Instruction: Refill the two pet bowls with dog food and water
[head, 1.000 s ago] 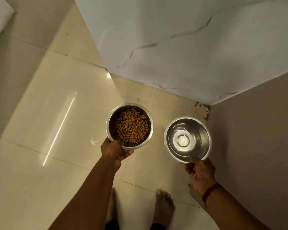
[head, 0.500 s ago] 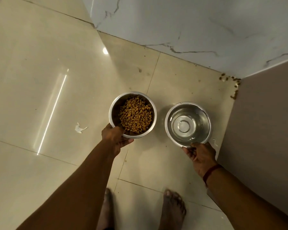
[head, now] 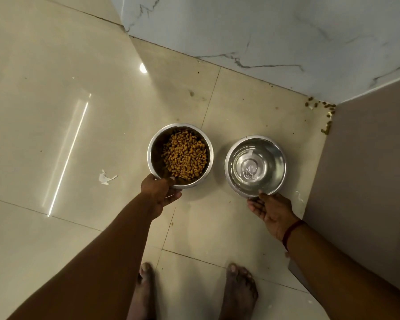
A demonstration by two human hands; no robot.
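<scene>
The food bowl [head: 180, 155] and the water bowl [head: 255, 165] sit side by side at the middle of the view, the food bowl at about nine o'clock from the water bowl, apart with a strip of floor [head: 56, 88] between them. Both look filled, so I judge the step in hand to be setting them down in the corner, the last of the task. I cannot tell whether their bases are already on the tiles or just above.

The left hand [head: 158, 192] is closed on the food bowl's near rim at six o'clock, thumb over the edge. The right hand [head: 271, 210] pinches the water bowl's near rim, also at six o'clock, palm turned up and fingers under the lip.

To do it well, I would lower both level and slowly, the water bowl above all, since it is held by one edge only and will tip toward the far side. Let the bases meet the floor flat before the fingers slide out, and draw the right hand away low so it does not lift the rim.

The bowls are plain polished steel, round, with rolled rims. The dog food [head: 185, 155] is small tan pellets heaped toward the three o'clock side, leaving the nine o'clock wall bare. The water is clear, the bowl's centre ring showing through.

Farther out, stray kibble [head: 319, 105] lies at two o'clock where the marble wall [head: 263, 31] meets the tan wall [head: 367, 169]. A white scrap [head: 105, 177] lies at nine o'clock, bare feet [head: 239, 289] at six.
</scene>
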